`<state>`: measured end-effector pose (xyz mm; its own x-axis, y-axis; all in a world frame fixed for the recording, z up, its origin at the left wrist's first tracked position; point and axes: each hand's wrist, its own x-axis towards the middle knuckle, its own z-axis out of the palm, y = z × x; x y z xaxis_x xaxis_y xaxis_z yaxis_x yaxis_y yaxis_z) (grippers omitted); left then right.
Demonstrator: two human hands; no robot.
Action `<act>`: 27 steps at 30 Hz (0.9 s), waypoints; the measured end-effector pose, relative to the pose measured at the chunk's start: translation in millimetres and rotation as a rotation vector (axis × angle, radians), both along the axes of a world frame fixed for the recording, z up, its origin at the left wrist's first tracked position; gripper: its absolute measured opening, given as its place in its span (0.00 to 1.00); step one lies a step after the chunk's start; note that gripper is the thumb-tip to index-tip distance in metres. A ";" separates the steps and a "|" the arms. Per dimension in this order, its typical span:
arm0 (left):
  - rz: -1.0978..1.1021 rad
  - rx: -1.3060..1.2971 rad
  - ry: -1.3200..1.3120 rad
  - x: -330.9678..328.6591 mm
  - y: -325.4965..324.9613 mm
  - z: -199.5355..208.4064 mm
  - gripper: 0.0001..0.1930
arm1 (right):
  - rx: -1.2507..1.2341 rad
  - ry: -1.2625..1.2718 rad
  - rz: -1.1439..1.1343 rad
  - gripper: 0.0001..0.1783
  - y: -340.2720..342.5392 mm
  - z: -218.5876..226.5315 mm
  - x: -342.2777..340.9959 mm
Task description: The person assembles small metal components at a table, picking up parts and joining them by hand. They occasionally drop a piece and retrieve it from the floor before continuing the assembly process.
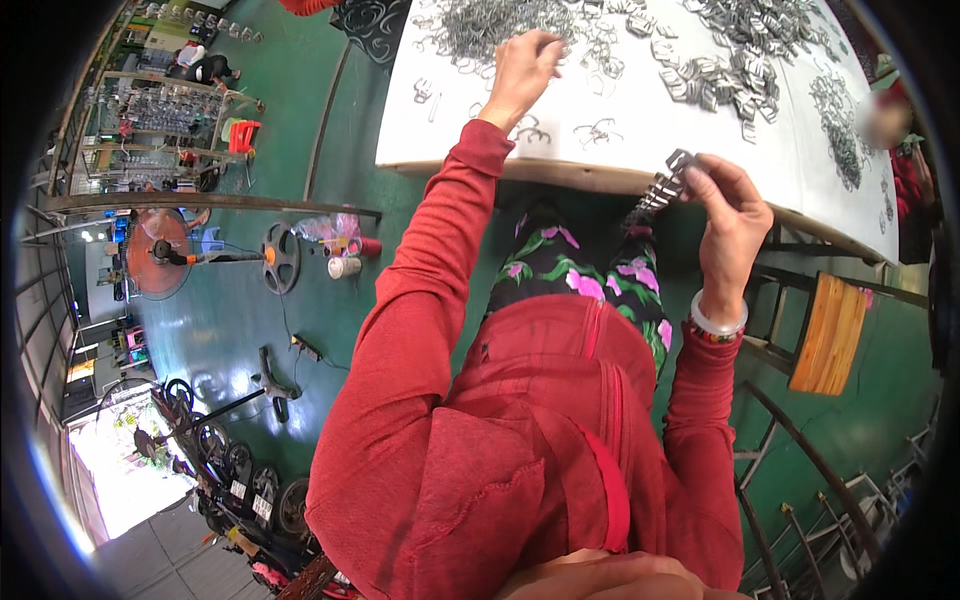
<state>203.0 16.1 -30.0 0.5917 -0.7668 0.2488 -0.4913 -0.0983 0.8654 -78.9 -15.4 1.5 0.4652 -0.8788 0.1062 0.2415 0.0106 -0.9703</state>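
Note:
Over the white worktop (400, 130), my left hand (525, 78) reaches to the near edge of a heap of small dark curved metal clips (490, 25). Its fingers are curled together, and whatever may be between them is too small to make out. Beyond the table's front edge, my right hand (732, 215) pinches a linked row of dark metal clips (658, 192) between thumb and fingers. The row hangs down toward my lap. A few loose curved clips (600, 132) lie near the front edge, between my hands.
Thicker stacked metal clips (725, 85) and a spread of small dark pieces (840, 130) cover the table's right side. A wooden stool (828, 333) stands at right. On the left are an orange fan (160, 253), a pale cup (343, 267) and parked motorbikes (240, 460). Another person (900, 150) is at far right.

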 end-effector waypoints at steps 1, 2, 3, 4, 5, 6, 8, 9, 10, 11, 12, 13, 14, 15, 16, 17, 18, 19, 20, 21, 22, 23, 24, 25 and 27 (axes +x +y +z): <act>-0.105 -0.081 0.179 -21.8 8.4 15.9 0.10 | 0.001 -0.001 -0.012 0.10 2.8 0.6 -1.2; -0.210 -0.168 0.356 -43.6 17.7 30.8 0.10 | -0.004 -0.005 -0.024 0.10 3.8 2.6 -2.1; -0.299 -0.193 0.417 -65.3 28.7 45.1 0.09 | -0.012 -0.012 -0.038 0.10 3.8 3.8 -2.5; -0.380 -0.220 0.474 -84.1 41.5 55.5 0.08 | -0.005 -0.019 -0.037 0.11 4.3 4.1 -1.1; -0.391 -0.216 0.428 -101.5 51.1 61.3 0.08 | 0.005 -0.027 -0.035 0.11 5.3 4.8 0.5; -0.405 -0.211 0.382 -114.5 54.5 63.1 0.08 | 0.014 -0.036 -0.036 0.11 6.9 5.6 0.8; -0.430 -0.338 0.015 -127.3 50.7 53.2 0.07 | 0.002 -0.051 -0.041 0.11 11.7 10.7 1.3; -0.394 -0.380 -0.145 -130.5 48.5 52.9 0.07 | -0.007 -0.063 -0.045 0.11 12.4 13.4 2.5; -0.370 -0.357 -0.166 -133.2 48.9 51.0 0.07 | -0.008 -0.041 -0.058 0.11 14.6 14.9 2.7; -0.347 -0.336 -0.186 -136.4 50.6 47.0 0.07 | -0.010 -0.020 -0.072 0.10 18.4 15.6 1.8; -0.333 -0.324 -0.210 -139.4 47.6 43.9 0.07 | -0.019 -0.001 -0.096 0.10 18.0 15.9 0.7; -0.315 -0.337 -0.236 -141.1 45.6 44.2 0.07 | -0.045 0.025 -0.101 0.09 15.9 12.8 -0.2; -0.332 -0.322 -0.137 -142.3 46.0 46.2 0.06 | -0.076 0.093 -0.077 0.10 16.7 14.9 -1.3; -0.353 -0.305 -0.040 -143.2 46.6 48.8 0.06 | -0.062 0.028 -0.022 0.11 18.0 13.7 0.1; -0.372 -0.287 0.056 -143.0 48.7 49.7 0.07 | -0.005 -0.075 0.030 0.12 18.8 10.6 1.9; -0.385 -0.256 0.207 -142.7 50.9 42.0 0.07 | -0.046 -0.079 0.078 0.13 15.7 8.2 -0.6; -0.389 -0.219 0.353 -141.4 54.7 35.3 0.07 | -0.084 -0.086 0.136 0.13 11.4 7.8 -2.1; -0.360 -0.220 0.416 -142.6 58.8 37.9 0.07 | -0.074 -0.055 0.153 0.12 7.5 10.9 -6.6; -0.329 -0.220 0.480 -144.2 62.4 40.0 0.08 | -0.062 -0.023 0.170 0.12 -0.3 13.9 -10.1; -0.329 -0.257 0.479 -144.6 65.3 37.8 0.07 | -0.096 0.036 0.143 0.11 -18.4 2.3 -21.6; -0.317 -0.291 0.472 -144.3 68.5 32.2 0.07 | -0.060 0.138 0.130 0.12 -37.0 -2.3 -31.2; -0.280 -0.297 0.531 -145.9 68.8 28.1 0.06 | -0.082 0.225 0.015 0.14 -59.5 -11.9 -37.3; -0.281 -0.274 0.471 -146.1 70.0 25.2 0.05 | -0.102 0.307 -0.102 0.15 -85.7 -25.8 -39.7; -0.285 -0.301 0.481 -148.9 70.3 29.3 0.05 | -0.192 0.401 -0.141 0.16 -112.0 -41.5 -38.6; -0.313 -0.356 0.485 -151.6 69.4 32.8 0.04 | -0.370 0.587 -0.213 0.18 -156.2 -74.9 -32.3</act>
